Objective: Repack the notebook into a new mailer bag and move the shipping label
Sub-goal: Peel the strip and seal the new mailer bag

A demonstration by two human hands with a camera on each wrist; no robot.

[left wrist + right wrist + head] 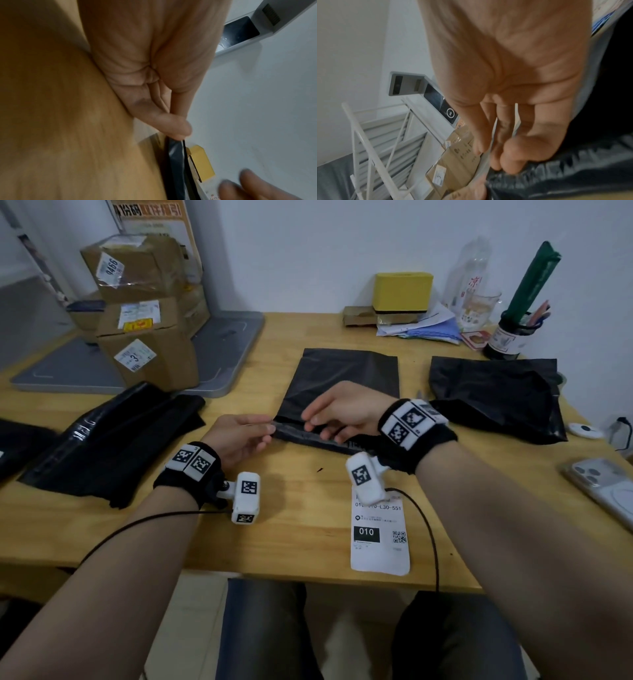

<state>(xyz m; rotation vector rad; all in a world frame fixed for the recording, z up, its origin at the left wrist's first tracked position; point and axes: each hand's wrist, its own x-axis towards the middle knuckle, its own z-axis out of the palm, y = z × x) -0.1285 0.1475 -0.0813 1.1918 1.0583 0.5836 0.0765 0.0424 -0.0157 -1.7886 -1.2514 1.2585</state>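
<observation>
Both hands work the near flap of the flat black mailer mid-table, left hand pinching its corner and right hand pinching a strip along it, while the label reading "010" and "L30-551" lies nearer, and boxes marked "9466" stand far left.
</observation>
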